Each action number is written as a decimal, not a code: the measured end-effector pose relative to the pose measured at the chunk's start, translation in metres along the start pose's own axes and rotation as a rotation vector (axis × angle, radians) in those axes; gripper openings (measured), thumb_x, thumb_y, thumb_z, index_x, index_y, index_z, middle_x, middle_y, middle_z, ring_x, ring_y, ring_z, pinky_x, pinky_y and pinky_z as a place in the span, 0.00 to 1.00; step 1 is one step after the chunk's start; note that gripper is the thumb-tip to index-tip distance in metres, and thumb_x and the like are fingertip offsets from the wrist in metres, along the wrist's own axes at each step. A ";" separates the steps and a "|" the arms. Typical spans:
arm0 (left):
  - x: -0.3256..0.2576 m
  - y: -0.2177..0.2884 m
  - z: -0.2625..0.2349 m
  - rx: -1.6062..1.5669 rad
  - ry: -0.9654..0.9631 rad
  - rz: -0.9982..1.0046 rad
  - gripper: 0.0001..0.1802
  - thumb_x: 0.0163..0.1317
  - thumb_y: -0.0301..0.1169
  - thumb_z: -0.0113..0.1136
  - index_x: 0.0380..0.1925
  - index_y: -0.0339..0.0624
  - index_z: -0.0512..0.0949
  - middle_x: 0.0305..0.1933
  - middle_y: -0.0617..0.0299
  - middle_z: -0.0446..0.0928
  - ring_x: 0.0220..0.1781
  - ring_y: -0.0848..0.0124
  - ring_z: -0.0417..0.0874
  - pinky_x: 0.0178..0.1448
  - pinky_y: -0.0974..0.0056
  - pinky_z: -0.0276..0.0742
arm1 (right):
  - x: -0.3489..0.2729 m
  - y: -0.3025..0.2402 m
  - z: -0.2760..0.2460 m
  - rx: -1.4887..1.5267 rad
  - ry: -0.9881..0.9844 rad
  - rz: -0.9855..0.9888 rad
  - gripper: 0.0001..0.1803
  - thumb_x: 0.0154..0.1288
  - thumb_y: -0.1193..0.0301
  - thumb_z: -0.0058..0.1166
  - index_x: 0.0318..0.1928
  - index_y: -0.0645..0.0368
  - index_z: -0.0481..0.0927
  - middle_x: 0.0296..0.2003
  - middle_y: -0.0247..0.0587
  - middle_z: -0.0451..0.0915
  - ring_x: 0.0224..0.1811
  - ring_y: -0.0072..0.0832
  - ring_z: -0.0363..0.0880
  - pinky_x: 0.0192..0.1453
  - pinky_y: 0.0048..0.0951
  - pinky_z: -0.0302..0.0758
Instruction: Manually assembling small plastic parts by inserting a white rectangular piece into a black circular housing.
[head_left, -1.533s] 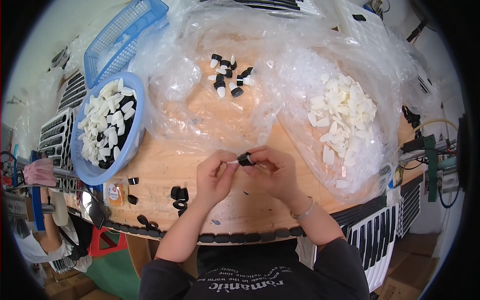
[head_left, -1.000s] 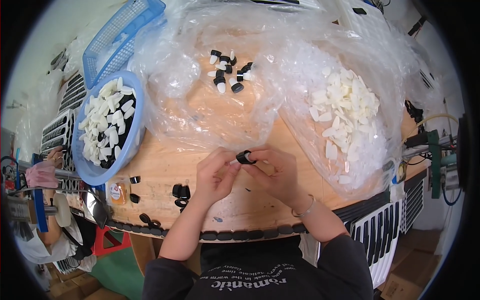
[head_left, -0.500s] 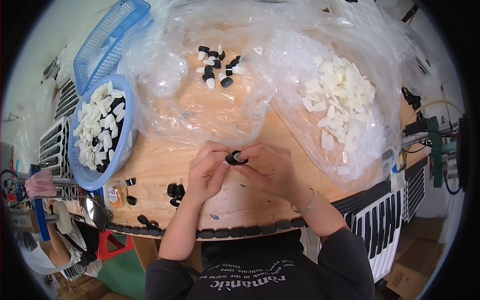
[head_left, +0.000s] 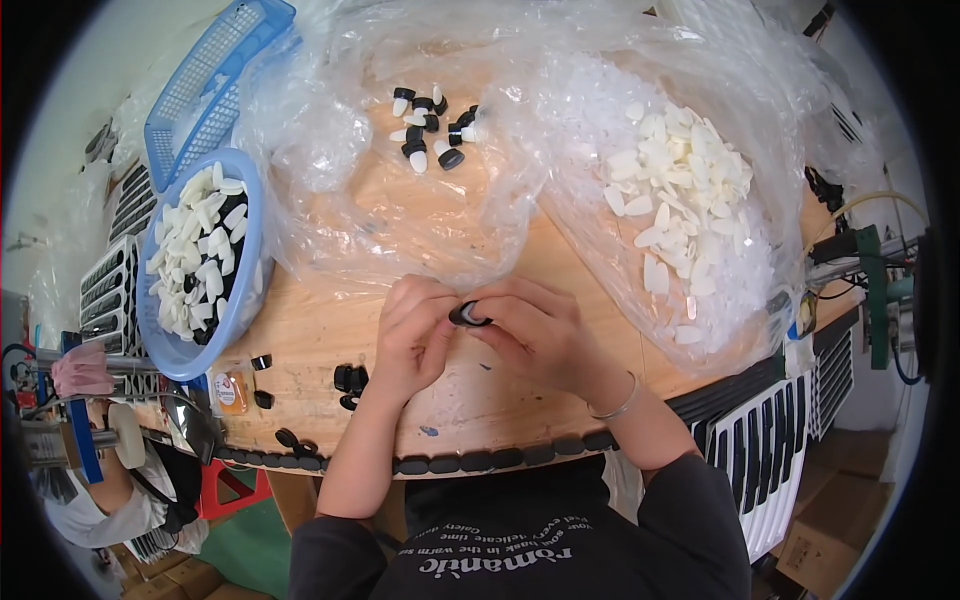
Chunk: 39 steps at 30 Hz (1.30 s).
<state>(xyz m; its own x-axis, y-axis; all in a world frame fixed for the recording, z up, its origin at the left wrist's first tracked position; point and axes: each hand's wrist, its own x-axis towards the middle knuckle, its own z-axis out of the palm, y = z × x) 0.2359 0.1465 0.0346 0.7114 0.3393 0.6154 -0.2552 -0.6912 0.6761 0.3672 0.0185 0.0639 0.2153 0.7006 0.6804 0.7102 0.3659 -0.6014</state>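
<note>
Above the middle of the wooden table, my left hand [head_left: 412,335] and my right hand [head_left: 535,330] meet around a small black oval cap [head_left: 466,316] with a hollow. My left fingertips pinch one end of it. At its other side, the right fingers are closed, with a fingertip at the opening. Whether a white piece sits inside is hidden. Beyond the hands, several black caps with white tongue-shaped ends [head_left: 420,160] lie on clear plastic film [head_left: 360,240]. Near my left forearm a few loose black caps [head_left: 350,380] rest on the wood.
A blue basin [head_left: 258,270] of white and black pieces stands at left, below a blue basket [head_left: 165,160]. Loose white tongue-shaped pieces [head_left: 690,190] are heaped on film at right. Black pieces [head_left: 445,465] line the table's near edge. A person's sleeve [head_left: 80,520] shows lower left.
The black cap has turned and shows its opening differently. My right fingers have shifted around it, and the right wrist has moved slightly right. My left hand has barely moved.
</note>
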 end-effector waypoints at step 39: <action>-0.005 0.014 0.013 0.050 0.074 0.027 0.28 0.44 0.17 0.66 0.50 0.34 0.75 0.42 0.53 0.80 0.45 0.61 0.78 0.51 0.61 0.73 | -0.097 0.039 -0.161 -0.776 -0.231 0.670 0.08 0.49 0.79 0.55 0.34 0.64 0.79 0.26 0.53 0.78 0.28 0.45 0.78 0.36 0.36 0.75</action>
<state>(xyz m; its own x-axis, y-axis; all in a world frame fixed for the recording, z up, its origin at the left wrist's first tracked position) 0.2378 0.1267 0.0360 0.6541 0.3652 0.6624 -0.2394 -0.7308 0.6392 0.4818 -0.1337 0.0417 0.6480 0.7442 0.1620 0.7453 -0.5758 -0.3363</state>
